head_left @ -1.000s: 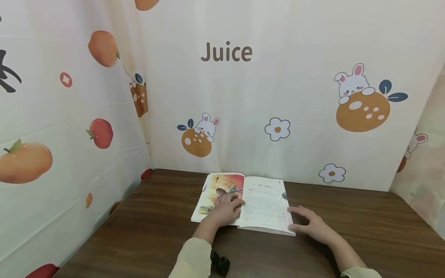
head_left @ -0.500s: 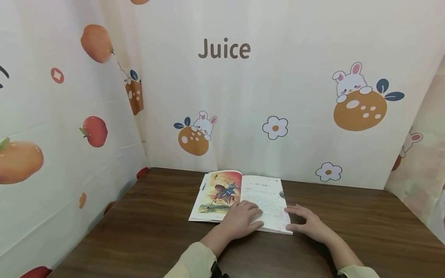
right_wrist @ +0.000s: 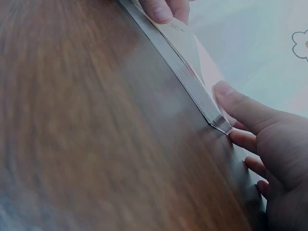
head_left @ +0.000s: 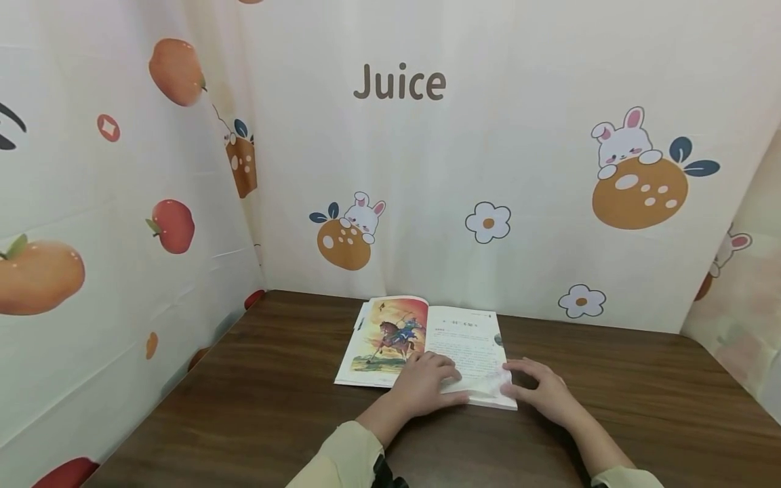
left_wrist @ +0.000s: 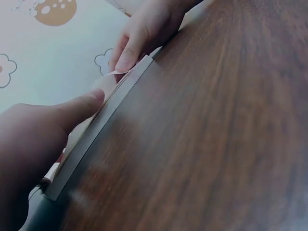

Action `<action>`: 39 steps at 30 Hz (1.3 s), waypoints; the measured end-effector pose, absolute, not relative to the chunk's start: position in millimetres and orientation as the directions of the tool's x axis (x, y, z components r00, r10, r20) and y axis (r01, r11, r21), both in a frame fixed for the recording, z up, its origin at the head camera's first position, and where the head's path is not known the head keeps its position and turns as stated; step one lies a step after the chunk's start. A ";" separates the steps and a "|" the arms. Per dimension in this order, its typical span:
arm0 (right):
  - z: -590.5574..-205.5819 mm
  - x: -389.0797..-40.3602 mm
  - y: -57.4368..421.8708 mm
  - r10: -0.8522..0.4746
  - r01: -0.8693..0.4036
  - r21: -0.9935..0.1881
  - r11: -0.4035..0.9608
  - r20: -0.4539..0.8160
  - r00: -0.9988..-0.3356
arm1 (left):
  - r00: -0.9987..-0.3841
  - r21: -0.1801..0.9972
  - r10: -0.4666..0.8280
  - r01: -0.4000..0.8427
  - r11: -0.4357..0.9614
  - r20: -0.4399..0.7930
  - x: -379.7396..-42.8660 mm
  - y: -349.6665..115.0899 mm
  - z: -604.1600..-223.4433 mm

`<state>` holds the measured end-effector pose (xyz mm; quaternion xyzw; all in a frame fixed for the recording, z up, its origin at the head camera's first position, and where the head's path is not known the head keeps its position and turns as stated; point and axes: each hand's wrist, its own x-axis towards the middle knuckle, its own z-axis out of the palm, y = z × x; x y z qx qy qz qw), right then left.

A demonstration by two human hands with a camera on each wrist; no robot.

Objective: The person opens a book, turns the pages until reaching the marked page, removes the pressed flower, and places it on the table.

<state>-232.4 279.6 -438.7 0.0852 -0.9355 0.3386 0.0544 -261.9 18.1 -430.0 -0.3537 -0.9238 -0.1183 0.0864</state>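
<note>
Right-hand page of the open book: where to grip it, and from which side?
Probably the near outer corner of the page, coming in from the right, thumb on top, fingertip under. Near that corner the thin sheet bows up off the page block, so its edge stands free. The right hand is at that edge.

Table (head_left: 244,359): dark brown, wood-grained. Book (head_left: 448,335): white pages, one with red-to-yellow illustration (head_left: 393,332). Backdrop (head_left: 415,149): off-white, printed orange fruit (head_left: 641,196), white rabbits (head_left: 622,146). Sleeves (head_left: 342,451): cream.
</note>
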 end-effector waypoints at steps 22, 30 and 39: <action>-432.8 -235.3 276.5 -0.091 -0.097 -0.716 0.692 0.046 -0.995 | -0.486 0.244 0.251 0.743 0.624 0.837 -274.3 2.1 -410.9; -433.6 -234.4 277.2 -0.082 -0.073 -0.714 0.696 0.022 -0.996 | -0.628 0.546 -0.019 0.659 0.518 0.778 -294.1 -40.5 -395.5; -432.9 -233.8 277.4 -0.075 -0.068 -0.713 0.698 0.022 -0.997 | -0.719 0.628 0.064 0.644 0.437 0.692 -310.6 -93.8 -401.5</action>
